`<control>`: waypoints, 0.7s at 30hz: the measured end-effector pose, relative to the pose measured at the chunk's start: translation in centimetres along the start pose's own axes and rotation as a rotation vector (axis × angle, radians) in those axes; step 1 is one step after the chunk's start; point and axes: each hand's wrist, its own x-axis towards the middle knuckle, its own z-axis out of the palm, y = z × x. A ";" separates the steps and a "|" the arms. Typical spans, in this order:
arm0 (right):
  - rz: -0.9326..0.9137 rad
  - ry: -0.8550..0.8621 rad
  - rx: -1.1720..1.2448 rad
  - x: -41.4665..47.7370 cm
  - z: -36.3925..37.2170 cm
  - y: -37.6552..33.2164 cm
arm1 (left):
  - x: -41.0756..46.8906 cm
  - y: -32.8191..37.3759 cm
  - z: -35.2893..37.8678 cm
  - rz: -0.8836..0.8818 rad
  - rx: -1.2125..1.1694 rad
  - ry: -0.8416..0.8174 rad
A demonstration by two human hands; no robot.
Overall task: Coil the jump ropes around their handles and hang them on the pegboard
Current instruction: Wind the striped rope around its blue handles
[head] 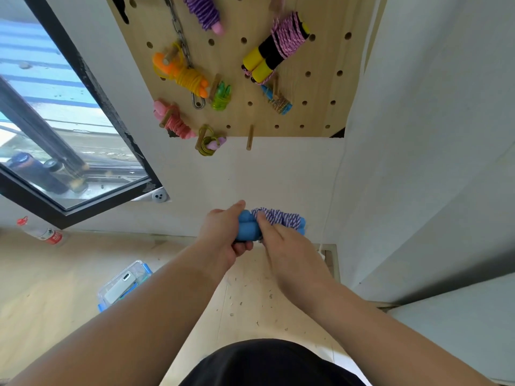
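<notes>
Left hand (221,235) grips the blue handles (246,225); right hand (288,247) pinches the wound rope (277,218); coiling seems done; next, the free peg (250,137).

One bare peg (250,137) at pegboard (292,118) bottom edge stood free, open board to its right. Just left of it, olive coiled rope (207,144) crowded the next peg; pink coiled rope (175,122) further left. Small blue coiled rope (278,103) hung above-right of the bare peg. Bare white wall (278,174) lay open between board and left hand (223,235), right hand (289,246), both gripping blue-handled rope (278,218). Side wall (418,135) closed in right; window frame (111,112) left.
</notes>
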 end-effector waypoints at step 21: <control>0.334 0.043 0.767 1.9 -5.1 -0.6 | -3.6 -0.4 -0.5 0.371 -0.111 -0.397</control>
